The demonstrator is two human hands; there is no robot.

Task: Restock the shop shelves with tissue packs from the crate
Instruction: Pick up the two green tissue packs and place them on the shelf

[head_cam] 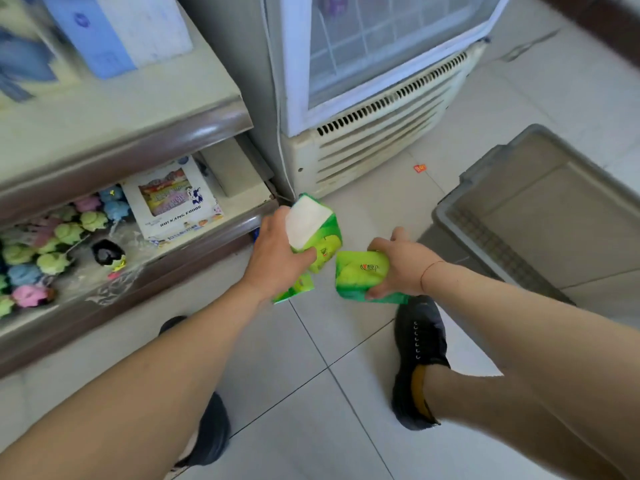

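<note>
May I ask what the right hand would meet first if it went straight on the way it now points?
Probably the green plastic tissue packs gripped by the left hand: the right hand, holding its own green tissue pack, points leftward at them across a small gap, though depth is unclear.

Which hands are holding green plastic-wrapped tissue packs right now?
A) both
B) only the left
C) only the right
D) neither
A: the left hand grips a green plastic-wrapped tissue pack with a white end showing, and the right hand grips a second green tissue pack.
</note>
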